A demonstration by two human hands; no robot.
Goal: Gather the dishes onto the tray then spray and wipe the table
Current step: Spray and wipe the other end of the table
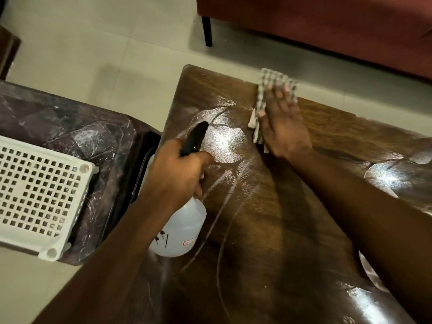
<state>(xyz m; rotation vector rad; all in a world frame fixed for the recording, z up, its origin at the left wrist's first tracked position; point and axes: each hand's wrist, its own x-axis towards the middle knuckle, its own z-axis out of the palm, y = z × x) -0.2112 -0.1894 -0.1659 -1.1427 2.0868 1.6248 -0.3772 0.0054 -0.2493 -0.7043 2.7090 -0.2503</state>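
At table's far edge my flat right hand (284,127) presses the cloth (272,83); it may slip off. My left (177,174) grips the bottle (180,230).

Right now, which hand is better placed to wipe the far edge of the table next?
Right. The right hand already presses the checked cloth flat near the table's far edge. The left hand is busy gripping the spray bottle.

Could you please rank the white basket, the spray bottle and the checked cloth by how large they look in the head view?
1. white basket, though cut off by the frame
2. spray bottle
3. checked cloth, partly under the right hand
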